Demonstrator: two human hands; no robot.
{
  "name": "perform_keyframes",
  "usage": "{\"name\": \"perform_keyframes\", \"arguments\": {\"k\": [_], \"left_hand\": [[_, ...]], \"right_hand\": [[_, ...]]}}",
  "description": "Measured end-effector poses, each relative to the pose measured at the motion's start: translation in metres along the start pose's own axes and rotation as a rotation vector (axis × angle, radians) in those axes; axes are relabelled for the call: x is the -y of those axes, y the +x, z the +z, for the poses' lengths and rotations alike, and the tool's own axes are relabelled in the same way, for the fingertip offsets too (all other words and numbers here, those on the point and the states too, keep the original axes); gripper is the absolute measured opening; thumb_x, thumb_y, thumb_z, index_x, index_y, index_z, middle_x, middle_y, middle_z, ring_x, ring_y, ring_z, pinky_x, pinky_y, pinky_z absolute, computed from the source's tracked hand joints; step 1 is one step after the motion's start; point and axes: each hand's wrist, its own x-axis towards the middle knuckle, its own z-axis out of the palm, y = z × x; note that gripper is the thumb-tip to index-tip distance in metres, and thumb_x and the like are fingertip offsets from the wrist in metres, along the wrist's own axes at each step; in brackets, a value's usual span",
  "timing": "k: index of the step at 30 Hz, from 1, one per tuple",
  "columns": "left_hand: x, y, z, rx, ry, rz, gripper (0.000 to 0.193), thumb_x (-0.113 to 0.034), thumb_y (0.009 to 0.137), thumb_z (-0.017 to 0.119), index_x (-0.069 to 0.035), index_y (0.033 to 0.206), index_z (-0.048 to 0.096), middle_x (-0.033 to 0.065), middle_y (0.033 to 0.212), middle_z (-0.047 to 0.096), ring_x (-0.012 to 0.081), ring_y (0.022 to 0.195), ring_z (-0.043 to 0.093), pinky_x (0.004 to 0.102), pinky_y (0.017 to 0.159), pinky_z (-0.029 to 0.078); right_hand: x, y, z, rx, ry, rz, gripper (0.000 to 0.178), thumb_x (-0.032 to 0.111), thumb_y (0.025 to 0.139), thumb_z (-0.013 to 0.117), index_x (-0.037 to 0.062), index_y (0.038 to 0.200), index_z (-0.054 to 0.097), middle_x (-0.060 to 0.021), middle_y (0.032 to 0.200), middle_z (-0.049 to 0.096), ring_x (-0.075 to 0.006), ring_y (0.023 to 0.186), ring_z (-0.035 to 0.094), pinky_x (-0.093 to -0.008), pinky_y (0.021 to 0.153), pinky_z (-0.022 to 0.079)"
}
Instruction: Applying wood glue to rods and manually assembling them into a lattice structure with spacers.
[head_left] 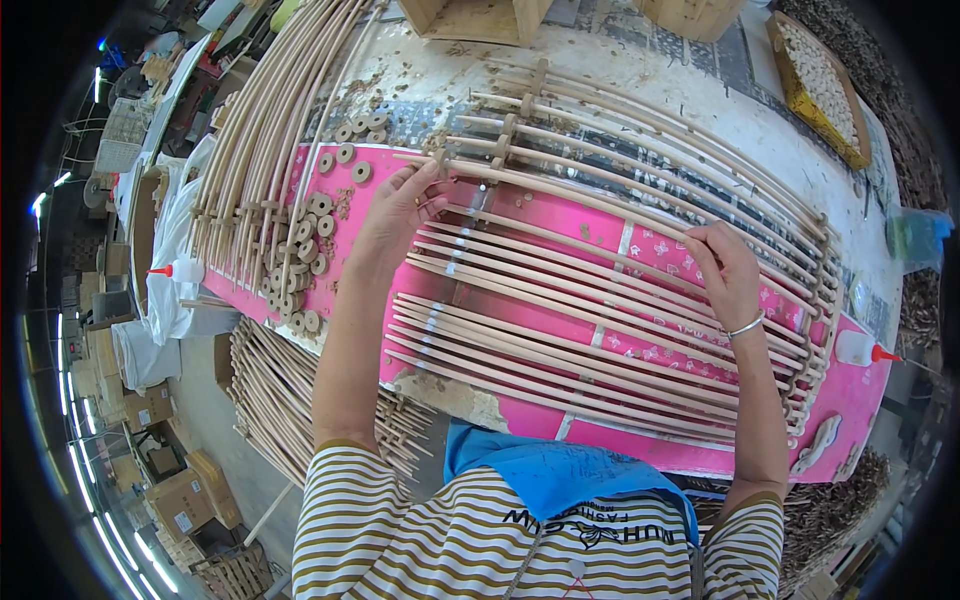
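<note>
My left hand is closed, its fingertips pinching a wooden ring near the left end of a long wooden dowel. Farther right along that dowel, my right hand, with a bangle at the wrist, is closed on it. Beyond it lie several dowels with wooden rings on them near their left ends. On the near side, bare dowels are spread in a row. Their right ends meet a line of wooden rings at the table's right side.
Loose wooden rings are heaped on the pink sheet at left, beside bundled dowels. Red-tipped white bottles stand out: one left, one right. A tray of small pieces sits far right; another dowel stack lies below the table.
</note>
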Motion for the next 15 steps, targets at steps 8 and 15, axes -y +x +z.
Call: {"name": "perform_keyframes", "arguments": {"k": [8,15], "left_hand": [[0.01,0.007,-0.012,0.103,0.277,0.097,0.031,-0.03,0.105,0.067,-0.006,0.124,0.069,-0.0003,0.108,0.069,0.0079,0.097,0.062,0.0259,0.085,0.049],[0.003,0.003,0.006,0.037,0.133,0.0,0.025,-0.021,0.105,0.067,-0.005,0.124,0.067,0.005,0.114,0.072,0.0106,0.098,0.067,0.0256,0.081,0.053]], "right_hand": [[-0.008,-0.003,0.01,-0.024,-0.037,0.005,0.017,0.022,0.097,0.07,0.0051,0.099,0.071,-0.0111,0.093,0.069,-0.0278,0.087,0.068,-0.0391,0.078,0.053],[-0.009,-0.009,0.001,-0.016,0.072,0.15,0.019,0.024,0.096,0.074,0.0058,0.099,0.072,-0.0081,0.09,0.067,-0.0219,0.082,0.068,-0.034,0.075,0.055]]}}
